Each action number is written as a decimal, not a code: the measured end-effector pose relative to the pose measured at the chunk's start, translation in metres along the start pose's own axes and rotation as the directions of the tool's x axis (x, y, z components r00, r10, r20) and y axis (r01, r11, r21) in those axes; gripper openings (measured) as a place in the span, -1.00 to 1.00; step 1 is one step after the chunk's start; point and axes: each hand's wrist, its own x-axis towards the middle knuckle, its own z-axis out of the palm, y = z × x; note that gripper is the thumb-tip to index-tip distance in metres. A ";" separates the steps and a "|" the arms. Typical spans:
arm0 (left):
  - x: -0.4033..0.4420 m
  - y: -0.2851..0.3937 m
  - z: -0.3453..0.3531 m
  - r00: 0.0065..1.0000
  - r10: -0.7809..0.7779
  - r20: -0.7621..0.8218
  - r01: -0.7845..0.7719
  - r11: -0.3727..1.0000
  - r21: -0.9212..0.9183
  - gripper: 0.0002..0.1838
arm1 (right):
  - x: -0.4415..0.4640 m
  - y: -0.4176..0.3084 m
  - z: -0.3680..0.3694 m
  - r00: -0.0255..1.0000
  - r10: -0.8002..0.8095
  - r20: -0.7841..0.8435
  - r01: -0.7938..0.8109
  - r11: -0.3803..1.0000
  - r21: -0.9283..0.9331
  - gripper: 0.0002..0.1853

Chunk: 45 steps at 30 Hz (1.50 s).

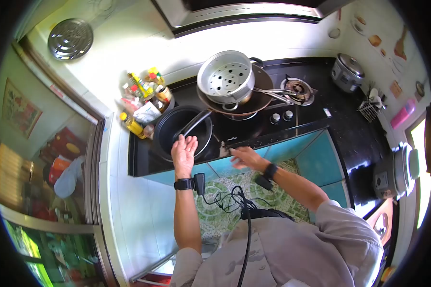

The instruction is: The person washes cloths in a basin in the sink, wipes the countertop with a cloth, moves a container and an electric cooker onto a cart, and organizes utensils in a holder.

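My left hand (185, 152) is palm up over the near rim of a black pan (165, 136), its fingers slightly bent and apart. The pan's dark handle (196, 122) slants across it, its lower end close to my fingertips; whether they touch is unclear. My right hand (249, 159) hangs by the front edge of the black counter, fingers loosely stretched and a little blurred. Near its fingertips is a small dark spot I cannot make out. Behind, a silver steamer pot (225, 76) with a holed bottom sits in a brown wok (262, 98) on the stove.
Metal utensils (275, 94) lean out over the wok's right side, beside another burner (299, 91). Bottles (141, 95) crowd the left corner. Rice cookers (347, 72) and a utensil rack (370, 109) line the right. A black cable (248, 239) hangs in front of my body.
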 end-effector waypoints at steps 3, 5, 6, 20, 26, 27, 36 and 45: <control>0.018 0.003 0.002 0.989 0.146 0.020 -0.146 0.989 0.018 -0.75 | -0.053 0.056 -0.100 0.987 0.085 -0.135 -0.076 0.995 0.070 -0.60; 0.025 0.006 0.002 0.985 0.173 -0.010 -0.172 0.984 0.045 -0.75 | -0.111 0.076 -0.149 0.962 0.069 -0.265 -0.033 0.990 0.140 -0.64; 0.030 0.007 -0.001 0.981 0.193 0.020 -0.194 0.980 0.043 -0.75 | -0.143 0.075 -0.159 0.912 0.107 -0.395 -0.044 0.985 0.165 -0.67; 0.018 0.005 0.000 0.869 0.436 -0.235 -0.315 0.853 0.416 -0.37 | -0.247 -0.012 -0.302 0.555 -0.176 -0.813 0.279 0.960 -0.018 -0.67; -0.042 -0.036 0.060 0.745 0.655 -0.128 -0.466 0.647 0.604 -0.64 | -0.198 -0.133 -0.461 0.432 -0.342 -0.834 0.494 0.864 -0.098 -0.71; -0.050 -0.046 0.080 0.716 0.697 -0.047 -0.535 0.590 0.604 -0.70 | -0.184 -0.148 -0.494 0.394 -0.320 -0.861 0.562 0.826 -0.050 -0.72; -0.025 -0.123 0.309 0.840 0.513 0.173 -0.464 0.518 0.719 -0.85 | -0.119 -0.229 -0.705 0.105 -0.086 -0.991 0.773 0.634 0.027 -0.59; 0.064 -0.252 0.499 0.874 0.069 0.481 -0.360 0.757 0.545 -0.84 | -0.108 -0.247 -0.742 -0.080 -0.016 -0.997 0.757 0.649 -0.071 -0.51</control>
